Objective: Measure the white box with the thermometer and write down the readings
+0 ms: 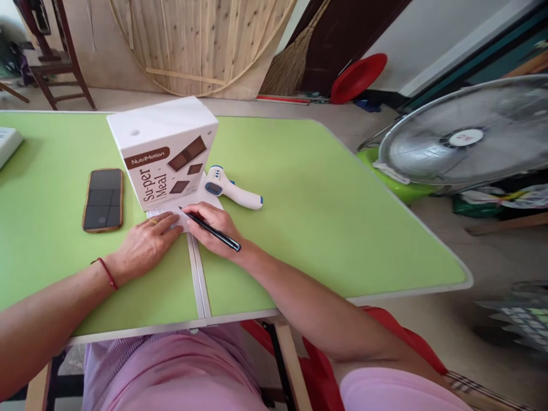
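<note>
In my right hand a black pen is gripped, its tip pointing up and left over a white sheet of paper. Small handwriting shows on the paper's left part. My left hand lies flat, its fingers stretched out on the paper's near left edge. Just behind the paper stands a white and brown NutriMotion box, upright and seemingly over part of the sheet. A white and blue infrared thermometer rests to the right of the box, beyond my right hand.
Left of the box lies a phone in a brown case. All this is on a green folding table with a metal seam. A white device sits at the far left edge. A large fan stands off the table's right side.
</note>
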